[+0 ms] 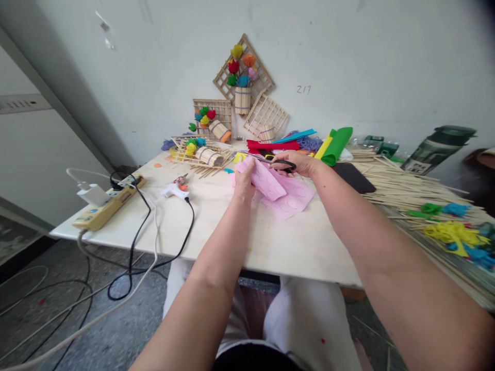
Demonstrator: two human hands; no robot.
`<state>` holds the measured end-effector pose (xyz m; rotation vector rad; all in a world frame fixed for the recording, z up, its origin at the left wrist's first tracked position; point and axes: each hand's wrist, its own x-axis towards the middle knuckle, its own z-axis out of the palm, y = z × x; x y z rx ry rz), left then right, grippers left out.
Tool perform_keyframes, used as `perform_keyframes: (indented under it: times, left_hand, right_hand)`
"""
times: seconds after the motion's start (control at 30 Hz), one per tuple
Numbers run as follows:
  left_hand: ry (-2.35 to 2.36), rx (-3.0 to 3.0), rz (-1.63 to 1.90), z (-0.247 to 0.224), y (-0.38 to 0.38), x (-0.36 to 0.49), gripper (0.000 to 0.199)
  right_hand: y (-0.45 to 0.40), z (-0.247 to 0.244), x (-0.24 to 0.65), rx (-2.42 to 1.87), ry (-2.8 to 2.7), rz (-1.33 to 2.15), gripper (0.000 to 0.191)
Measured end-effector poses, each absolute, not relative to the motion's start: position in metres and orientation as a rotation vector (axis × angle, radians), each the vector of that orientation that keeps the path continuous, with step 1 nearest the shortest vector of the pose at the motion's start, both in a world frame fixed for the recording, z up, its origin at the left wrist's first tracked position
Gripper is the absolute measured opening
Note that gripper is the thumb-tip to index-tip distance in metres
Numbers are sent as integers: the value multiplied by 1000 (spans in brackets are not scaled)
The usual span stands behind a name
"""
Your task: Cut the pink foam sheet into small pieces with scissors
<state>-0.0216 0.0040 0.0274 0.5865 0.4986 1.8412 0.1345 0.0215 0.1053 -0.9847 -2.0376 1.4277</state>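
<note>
A sheet of pink crepe paper [267,181], with curved outlines drawn on it, is pinched in my left hand [245,181] above the middle of the table. My right hand [296,163] is closed round the black handles of a pair of scissors [286,166]. The blades point left along the sheet's upper edge, close to my left fingertips; whether they are apart is too small to tell. Part of the pink paper hangs down to the right over the tabletop [216,216].
A white hot glue gun [176,190] and a yellow power strip [96,208] lie left, cords hanging off the edge. Stick lattices with paper flowers [209,118] stand behind. Right are rolled green paper [337,146], a dark phone [353,177], thin sticks [410,180] and a bottle [439,149].
</note>
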Motion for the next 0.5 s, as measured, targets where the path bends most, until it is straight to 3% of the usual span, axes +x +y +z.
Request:
perform_keyframes:
  times: [0.13, 0.27, 0.5]
  left_hand:
    - [532, 707, 1925, 33, 0, -21, 34]
    - [527, 782, 2009, 37, -2, -24, 62]
    - [596, 859, 1941, 39, -1, -26, 29]
  right_hand:
    - [19, 107, 137, -932, -1981, 1518, 21]
    - [14, 108, 140, -911, -1942, 1542, 23]
    - [18, 100, 147, -775, -1949, 1577, 25]
